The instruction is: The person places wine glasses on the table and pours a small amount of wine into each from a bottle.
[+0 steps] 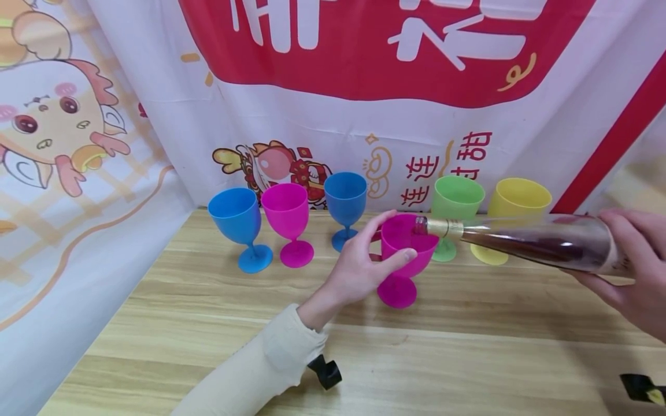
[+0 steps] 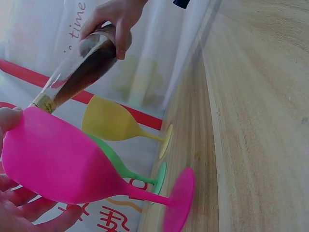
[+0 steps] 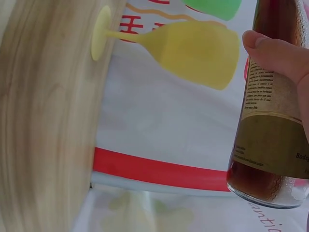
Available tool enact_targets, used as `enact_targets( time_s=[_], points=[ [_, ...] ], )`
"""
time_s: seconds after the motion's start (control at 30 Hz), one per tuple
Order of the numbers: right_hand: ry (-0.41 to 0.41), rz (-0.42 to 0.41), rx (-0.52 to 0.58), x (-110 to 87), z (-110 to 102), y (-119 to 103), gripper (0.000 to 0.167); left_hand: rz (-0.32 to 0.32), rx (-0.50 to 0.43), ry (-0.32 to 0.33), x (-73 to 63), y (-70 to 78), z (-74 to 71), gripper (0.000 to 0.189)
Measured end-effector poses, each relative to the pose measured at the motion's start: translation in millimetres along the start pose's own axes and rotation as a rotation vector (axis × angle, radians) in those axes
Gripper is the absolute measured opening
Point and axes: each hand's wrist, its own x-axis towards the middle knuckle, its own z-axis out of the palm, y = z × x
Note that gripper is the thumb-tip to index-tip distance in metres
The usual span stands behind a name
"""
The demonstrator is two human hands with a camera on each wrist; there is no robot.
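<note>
My left hand [image 1: 359, 263] has a magenta goblet [image 1: 424, 254] by the bowl, thumb on the near side and fingers curled round the other, pinching it just below the rim; I can't tell whether its foot touches the counter [image 1: 468, 358]. My right hand [image 1: 637, 277] wraps its fingers round the labelled lower body of a glass bottle [image 1: 536, 242], which I hold nearly level, its gold-banded neck sloping over the goblet and its mouth at the opening of the bowl. Dark reddish liquid lies along the bottle's underside. Behind the bottle stand a light green goblet [image 1: 458, 199] and a yellow goblet [image 1: 520, 196], both partly covered. To my left, a blue goblet [image 1: 235, 222], a second magenta goblet [image 1: 285, 216] and another blue goblet [image 1: 346, 202] stand upright before a white and red printed cloth [image 1: 354, 138].
</note>
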Motion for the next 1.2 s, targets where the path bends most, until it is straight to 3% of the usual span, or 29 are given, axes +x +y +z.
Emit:
enact_targets(
  time_s=[0.1, 0.33, 0.63, 0.87, 1.2],
  points=[
    [-0.009, 0.034, -0.003, -3.6, 3, -2, 0.100, 0.011, 0.004, 0.005, 0.4, -0.9, 0.6, 0.077],
    [-0.143, 0.063, -0.043, -8.5, 6, -6, 0.112, 0.029, -0.003, 0.016, 1.7, -2.8, 2.0, 0.078],
    [-0.125, 0.070, -0.041, -14.1, 20, -10, 0.112, 0.000, 0.032, 0.038, 3.2, -1.6, 1.3, 0.081],
    [-0.193, 0.179, 0.075, -15.6, 24, -20, 0.109, 0.005, 0.052, 0.044, 4.4, 2.9, 1.0, 0.081],
    [-0.168, 0.325, 0.203, -23.8, 41, -27, 0.095, -0.001, 0.103, 0.124, 12.6, 4.5, 1.8, 0.078]
  ],
)
